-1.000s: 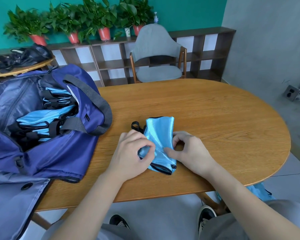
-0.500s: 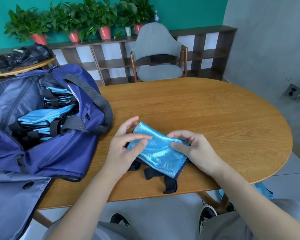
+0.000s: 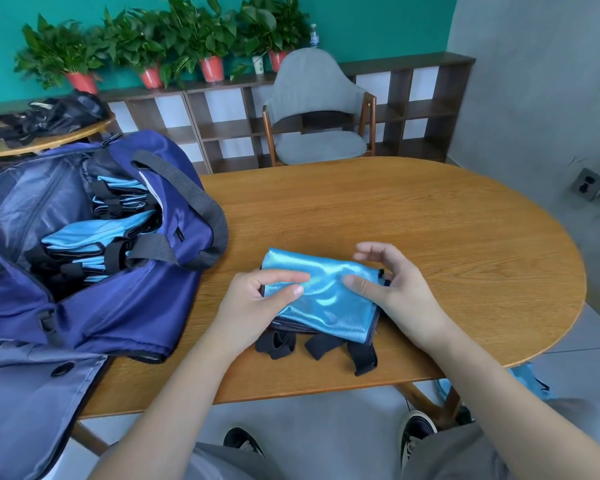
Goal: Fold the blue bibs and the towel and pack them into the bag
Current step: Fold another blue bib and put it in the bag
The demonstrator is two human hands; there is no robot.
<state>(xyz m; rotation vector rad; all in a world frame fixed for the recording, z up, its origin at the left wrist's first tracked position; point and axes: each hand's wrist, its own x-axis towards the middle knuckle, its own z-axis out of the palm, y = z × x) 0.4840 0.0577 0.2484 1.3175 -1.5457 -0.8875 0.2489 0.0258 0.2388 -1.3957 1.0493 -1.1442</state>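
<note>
left hand [image 3: 257, 299] fingers pinch folded bib [image 3: 323, 296] | right hand [image 3: 392, 282] fingers spread, thumb on bib

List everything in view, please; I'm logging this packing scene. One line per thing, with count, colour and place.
Folded bib: one, shiny light blue with black straps, on the table's near side under both hands.
Bag: one, navy, open, on the table's left end.
Packed bibs: several, light blue, inside the bag.
Table: one, wooden, oval.
Chair: one, grey with wooden frame, behind the table.
Shelf unit: one, dark brown, along the back wall.
Potted plants: four in red pots, on the shelf.
Left hand: pinches the bib's left edge.
Right hand: thumb on the bib, fingers spread.
</note>
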